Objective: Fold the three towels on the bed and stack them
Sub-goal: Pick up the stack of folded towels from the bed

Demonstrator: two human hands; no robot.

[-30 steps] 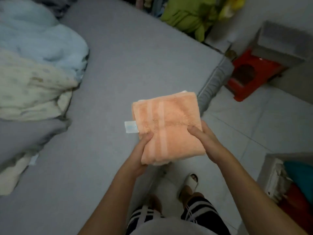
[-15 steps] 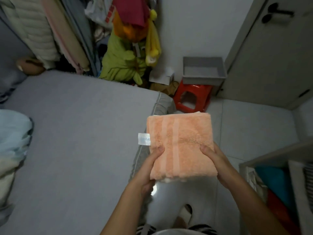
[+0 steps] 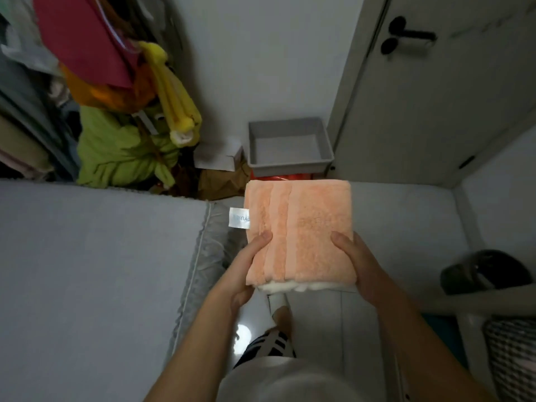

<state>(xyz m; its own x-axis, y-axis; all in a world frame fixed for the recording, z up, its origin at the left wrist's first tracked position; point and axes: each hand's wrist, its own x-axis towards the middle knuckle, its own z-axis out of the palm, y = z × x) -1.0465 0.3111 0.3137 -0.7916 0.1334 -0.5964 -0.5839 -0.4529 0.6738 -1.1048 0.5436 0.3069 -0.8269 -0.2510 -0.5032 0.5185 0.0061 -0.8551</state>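
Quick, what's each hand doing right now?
Left hand: closed on the folded orange towel, gripping its left edge.
Right hand: closed on the same towel, gripping its right edge.

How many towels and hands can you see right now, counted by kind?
Peach towels: 1, the folded peach towel
White towels: 1, a white towel peeking out underneath it
Hands: 2, the left hand and the right hand
Total: 4

A folded peach towel (image 3: 300,233) with paler woven stripes and a white label on its left edge is held flat in the air, past the bed's (image 3: 95,271) right edge and above the floor. A white towel (image 3: 290,286) peeks out beneath its near edge, stacked under it.
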